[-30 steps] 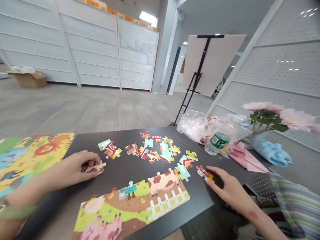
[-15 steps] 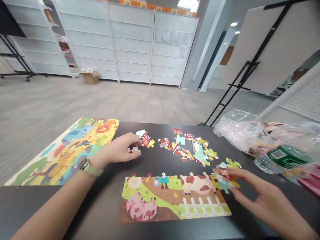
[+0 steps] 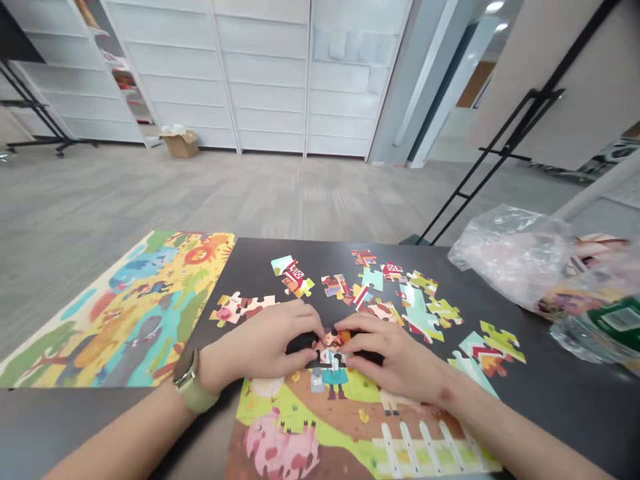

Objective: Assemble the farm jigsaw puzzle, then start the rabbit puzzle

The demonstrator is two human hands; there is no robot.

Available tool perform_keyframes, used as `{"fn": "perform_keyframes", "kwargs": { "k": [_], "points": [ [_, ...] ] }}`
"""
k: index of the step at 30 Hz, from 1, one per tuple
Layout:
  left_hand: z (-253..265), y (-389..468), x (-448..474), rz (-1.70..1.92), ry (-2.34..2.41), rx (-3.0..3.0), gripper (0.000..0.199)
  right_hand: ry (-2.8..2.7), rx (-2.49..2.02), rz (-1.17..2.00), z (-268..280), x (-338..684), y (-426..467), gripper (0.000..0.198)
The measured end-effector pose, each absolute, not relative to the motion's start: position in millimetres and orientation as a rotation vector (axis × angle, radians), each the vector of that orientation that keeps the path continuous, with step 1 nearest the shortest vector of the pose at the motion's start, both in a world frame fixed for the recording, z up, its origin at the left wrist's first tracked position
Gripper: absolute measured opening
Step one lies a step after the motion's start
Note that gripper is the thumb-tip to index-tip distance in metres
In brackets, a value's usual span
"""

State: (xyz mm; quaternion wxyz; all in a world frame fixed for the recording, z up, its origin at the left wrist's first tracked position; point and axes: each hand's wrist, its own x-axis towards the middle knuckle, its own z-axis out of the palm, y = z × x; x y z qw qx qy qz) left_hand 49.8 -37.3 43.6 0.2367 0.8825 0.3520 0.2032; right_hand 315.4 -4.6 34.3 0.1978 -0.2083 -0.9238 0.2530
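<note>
Between my two hands is a jigsaw puzzle piece (image 3: 332,341) printed with the farmer's face, at the top edge of the partly joined farm puzzle (image 3: 345,427), just above the farmer's blue-green clothes. My left hand (image 3: 280,337) grips its left side with thumb and fingers. From the right, my right hand (image 3: 395,350) has its fingertips on the same piece, and its wrist covers part of the printed cow. Whether the piece is fully seated cannot be made out. Beyond my left hand, joined pieces with a cow's head (image 3: 231,309) lie on the table.
Loose puzzle pieces (image 3: 415,310) are scattered behind the hands, with a barn piece (image 3: 295,275) at the back. More pieces (image 3: 483,350) lie right of my right forearm. A finished animal puzzle (image 3: 150,293) covers the left side. Plastic bags (image 3: 515,257) crowd the right edge.
My right hand has moved left from the puzzle's right side to its top middle. My left hand has moved right and nearer, uncovering the cow pieces. Both now meet at the farmer piece.
</note>
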Motion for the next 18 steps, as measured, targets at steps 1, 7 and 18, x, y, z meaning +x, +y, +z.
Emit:
{"fn": "perform_keyframes", "kwargs": {
  "k": [1, 7, 18],
  "points": [
    [43.8, -38.1, 51.5, 0.551, 0.962, 2.420, 0.013, -2.589, -0.570, 0.721, 35.1, 315.6, -5.4, 0.016],
    [40.6, -41.4, 56.8, 0.508, 0.994, 2.403, 0.012, -2.623, -0.524, 0.739, 40.0, 311.8, -7.5, 0.021],
    [38.5, -42.6, 61.1, 0.518, 1.070, 2.347, 0.010, -2.555, -0.619, 0.723, 35.9, 309.2, -7.7, 0.020]
  ]
}}
